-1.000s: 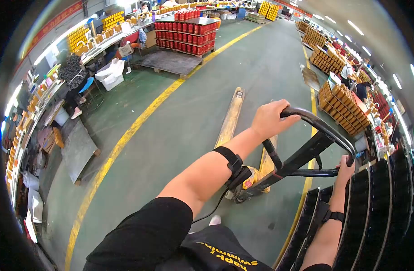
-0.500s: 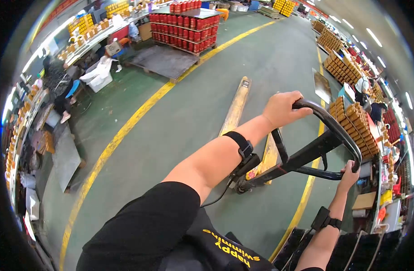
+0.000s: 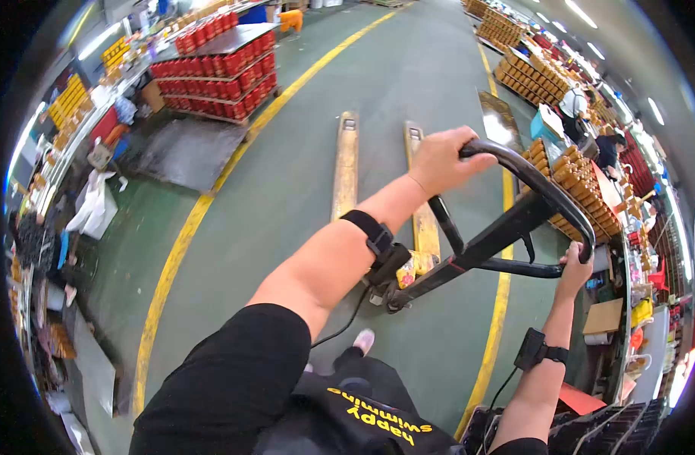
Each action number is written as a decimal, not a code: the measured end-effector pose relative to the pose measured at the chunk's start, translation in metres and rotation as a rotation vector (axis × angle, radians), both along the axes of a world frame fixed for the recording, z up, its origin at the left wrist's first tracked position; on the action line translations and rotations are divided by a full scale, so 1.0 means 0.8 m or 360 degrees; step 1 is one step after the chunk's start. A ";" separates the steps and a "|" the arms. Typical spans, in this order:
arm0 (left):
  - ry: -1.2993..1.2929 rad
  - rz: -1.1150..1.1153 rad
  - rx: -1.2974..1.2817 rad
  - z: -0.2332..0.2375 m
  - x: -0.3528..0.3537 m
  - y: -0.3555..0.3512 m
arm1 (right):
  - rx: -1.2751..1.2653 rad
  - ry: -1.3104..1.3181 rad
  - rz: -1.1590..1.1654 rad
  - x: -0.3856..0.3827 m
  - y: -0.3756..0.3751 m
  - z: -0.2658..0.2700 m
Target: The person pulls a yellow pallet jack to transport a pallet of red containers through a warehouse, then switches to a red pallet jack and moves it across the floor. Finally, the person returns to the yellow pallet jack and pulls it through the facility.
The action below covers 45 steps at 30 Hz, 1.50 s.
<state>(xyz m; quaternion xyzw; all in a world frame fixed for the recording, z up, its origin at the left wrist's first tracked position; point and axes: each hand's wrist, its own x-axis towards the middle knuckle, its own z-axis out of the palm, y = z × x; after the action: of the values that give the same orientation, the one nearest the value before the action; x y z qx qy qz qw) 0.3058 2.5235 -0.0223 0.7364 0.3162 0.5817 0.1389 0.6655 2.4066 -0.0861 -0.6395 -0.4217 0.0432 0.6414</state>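
Observation:
Both my hands are closed around the black loop handle (image 3: 531, 168) of a pallet jack. My left hand (image 3: 447, 161) wraps the handle's upper left end, and my right hand (image 3: 575, 271) grips its lower right corner. From the handle a black shaft (image 3: 480, 246) slopes down to the jack's base near my feet. Two worn yellow forks stretch forward along the floor, the left fork (image 3: 346, 163) and the right fork (image 3: 425, 227), with nothing on them. Black straps with small devices circle both my forearms.
Stacked red cans (image 3: 218, 87) stand on a pallet at the left, behind a bare flat pallet (image 3: 182, 155). Yellow lines (image 3: 173, 262) border the green floor lane. Stacks of gold cans (image 3: 582, 182) and people at benches line the right. A dark panel (image 3: 501, 121) lies near the right line.
The view has turned and moved forward, so the red cans sit lower and farther left. Both forks now show fully, and a shoe has come into view. My grip is unchanged.

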 end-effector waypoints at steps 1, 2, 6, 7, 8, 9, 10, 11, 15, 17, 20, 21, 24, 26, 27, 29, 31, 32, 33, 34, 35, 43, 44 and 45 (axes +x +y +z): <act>0.0013 -0.0007 -0.0042 0.000 0.014 0.038 | 0.0007 -0.0035 -0.0018 0.015 0.037 -0.001; 0.0026 -0.0011 -0.0091 0.000 0.030 0.080 | 0.0060 -0.0005 -0.0013 0.033 0.083 -0.005; 0.0018 0.0059 -0.0049 -0.003 0.098 0.219 | 0.0044 0.0095 -0.0034 0.077 0.227 0.004; 0.0029 0.0064 -0.0048 -0.007 0.113 0.251 | -0.0002 0.0054 -0.0041 0.093 0.262 -0.005; 0.0035 0.0057 -0.0079 -0.008 0.125 0.285 | 0.0022 0.0023 -0.0014 0.115 0.299 -0.017; 0.0037 0.0054 -0.0116 -0.004 0.136 0.328 | -0.0016 0.0001 -0.0036 0.128 0.346 -0.015; 0.0031 0.0045 -0.0118 0.003 0.148 0.368 | -0.0027 0.0027 -0.0054 0.132 0.385 -0.002; 0.0031 0.0047 -0.0125 0.004 0.157 0.404 | 0.0022 -0.0095 0.0014 0.161 0.431 -0.017; 0.0047 0.0163 -0.0078 -0.009 0.198 0.530 | 0.0078 -0.0033 0.0079 0.201 0.575 -0.026; 0.0003 0.0132 -0.0162 -0.016 0.218 0.594 | 0.0021 -0.0159 0.0006 0.227 0.647 -0.036; -0.0039 0.0177 -0.0064 -0.024 0.239 0.714 | -0.0064 -0.0025 0.0045 0.237 0.753 -0.018; -0.0049 0.0146 -0.0123 -0.024 0.246 0.748 | -0.0034 -0.0088 0.0044 0.245 0.785 -0.017; 0.0029 0.0216 -0.0105 -0.015 0.259 0.852 | 0.0042 -0.0096 0.0152 0.259 0.901 -0.018; 0.0069 0.0294 0.0041 -0.015 0.277 0.923 | 0.0047 -0.0108 0.0198 0.278 0.976 -0.016; 0.0026 0.0280 0.0054 -0.016 0.286 0.955 | 0.0048 -0.0200 0.0175 0.290 1.014 -0.018; 0.0049 0.0328 0.0028 -0.012 0.298 1.024 | -0.0044 -0.0086 0.0211 0.314 1.095 -0.018; 0.0065 0.0370 -0.0046 -0.020 0.316 1.129 | 0.0084 -0.0132 0.0386 0.336 1.219 -0.024; 0.0038 0.0398 -0.0003 -0.020 0.322 1.162 | 0.0055 -0.0001 0.0468 0.341 1.255 -0.024; -0.0037 0.0407 -0.0024 -0.020 0.326 1.202 | 0.0047 0.0146 0.0550 0.342 1.299 -0.022; -0.0106 0.0401 -0.0068 -0.023 0.317 1.215 | 0.0050 0.0117 0.0593 0.329 1.313 -0.022; -0.0176 0.0388 -0.0094 -0.024 0.318 1.246 | 0.0070 0.0087 0.0630 0.327 1.345 -0.021; 0.0215 0.0870 0.0192 -0.051 0.300 1.520 | 0.0109 -0.0573 0.0520 0.331 1.582 -0.018; -0.0547 0.0331 -0.0439 -0.048 0.307 1.550 | -0.0014 -0.0259 0.0626 0.330 1.606 -0.017; -0.0429 0.0329 -0.0358 -0.050 0.309 1.591 | 0.0092 -0.0232 0.0628 0.328 1.631 -0.014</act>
<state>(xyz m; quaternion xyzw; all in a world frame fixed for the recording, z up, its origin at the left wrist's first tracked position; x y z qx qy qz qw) 0.5531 3.7963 -0.0626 0.5953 0.4318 0.6472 0.2010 0.9282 3.7111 -0.0970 -0.5272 -0.5850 0.1095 0.6065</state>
